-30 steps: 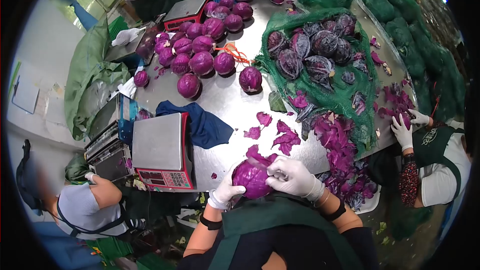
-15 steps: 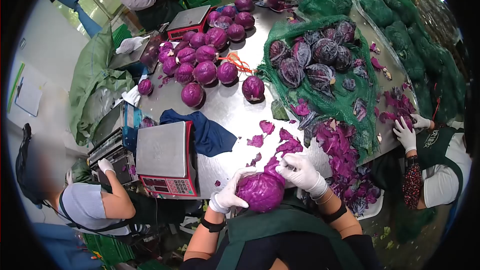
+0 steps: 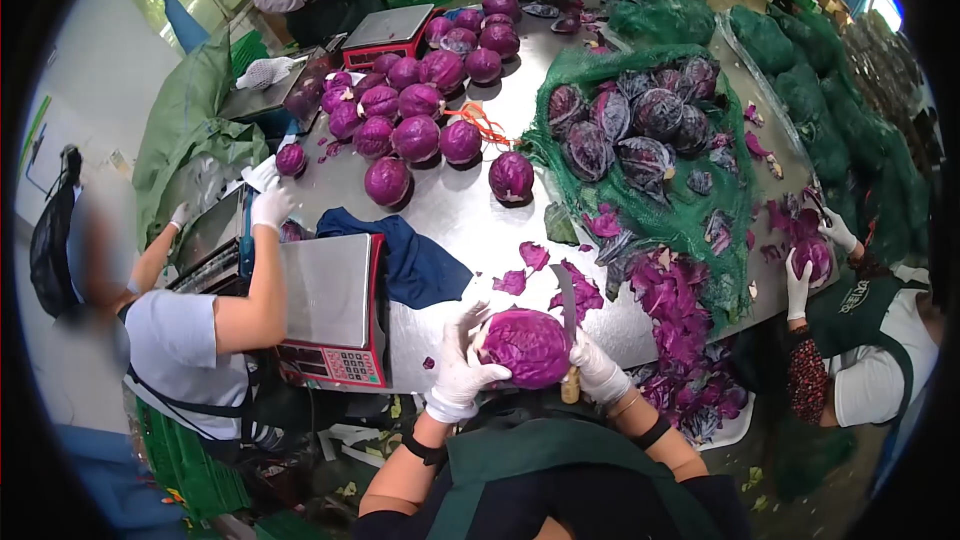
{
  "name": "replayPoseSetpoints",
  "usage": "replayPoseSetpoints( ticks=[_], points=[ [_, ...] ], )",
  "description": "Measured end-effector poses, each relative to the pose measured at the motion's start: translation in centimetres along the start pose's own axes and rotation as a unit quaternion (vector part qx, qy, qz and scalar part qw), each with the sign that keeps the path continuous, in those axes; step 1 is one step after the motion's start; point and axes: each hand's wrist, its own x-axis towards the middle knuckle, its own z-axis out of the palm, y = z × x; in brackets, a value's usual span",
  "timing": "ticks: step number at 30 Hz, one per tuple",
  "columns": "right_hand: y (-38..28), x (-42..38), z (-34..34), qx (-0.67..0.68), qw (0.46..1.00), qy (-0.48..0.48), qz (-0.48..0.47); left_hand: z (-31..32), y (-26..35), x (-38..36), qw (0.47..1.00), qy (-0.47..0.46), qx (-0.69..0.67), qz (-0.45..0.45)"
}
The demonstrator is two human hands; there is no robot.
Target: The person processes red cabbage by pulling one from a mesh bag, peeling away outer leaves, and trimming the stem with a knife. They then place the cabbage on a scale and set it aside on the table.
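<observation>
A peeled red cabbage is held up in front of my apron at the near edge of the steel table. My left hand, in a white glove, grips it from the left with the thumb across its front. On the other side, my gloved right hand is closed around a knife with a wooden handle, its blade pointing up alongside the cabbage. Loose purple leaves lie just beyond the cabbage.
Many trimmed cabbages cover the far left, near a red scale and a blue cloth. A green net sack holds untrimmed cabbages. Peeled leaves pile on the right. Co-workers stand around the table.
My right hand has gone from pinching a leaf at the top to the cabbage's right side, with the knife now showing. The left co-worker's arm has reached forward over the scales.
</observation>
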Motion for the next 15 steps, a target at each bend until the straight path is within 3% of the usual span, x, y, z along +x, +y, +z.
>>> replayPoseSetpoints(
  ticks=[2,3,5,6,7,8,9,12,13,14,15],
  points=[
    [-0.2,0.3,0.0,0.043,0.999,0.003,-0.020,-0.3,-1.2,-0.4,0.993,-0.044,-0.082,-0.077],
    [-0.5,0.5,-0.1,-0.003,1.000,0.012,0.013,-0.3,-2.1,-0.7,0.985,-0.022,-0.126,-0.111],
    [-1.1,0.5,-0.1,-0.126,0.988,0.055,0.072,-1.3,-3.3,-0.3,0.987,0.002,-0.085,-0.136],
    [-1.8,0.5,0.6,-0.125,0.988,0.056,0.072,-1.5,-3.6,-0.1,0.986,0.026,-0.045,-0.160],
    [-2.4,0.6,1.6,-0.289,0.953,0.062,-0.061,-1.5,-4.0,0.1,0.992,0.038,0.062,-0.105],
    [-2.5,0.7,2.5,-0.440,0.875,0.067,-0.189,-1.2,-4.1,0.2,0.992,0.037,0.061,-0.108],
    [-1.5,1.3,2.6,-0.499,0.815,0.103,-0.277,-0.9,-4.2,0.3,0.990,0.022,0.098,-0.095],
    [-0.7,2.2,0.7,-0.491,0.819,0.143,-0.260,-1.1,-5.4,0.9,0.992,0.004,0.087,-0.095],
    [-0.8,2.5,0.1,-0.523,0.805,0.166,-0.227,-1.2,-5.8,1.0,0.978,-0.013,0.199,-0.060],
    [-0.8,3.0,-0.8,-0.532,0.788,0.164,-0.264,-1.3,-6.1,0.9,0.950,-0.030,0.309,-0.026],
    [0.2,3.6,-2.1,-0.485,0.830,0.187,-0.204,-0.8,-6.0,1.3,0.942,-0.012,0.334,-0.008]
  ],
)
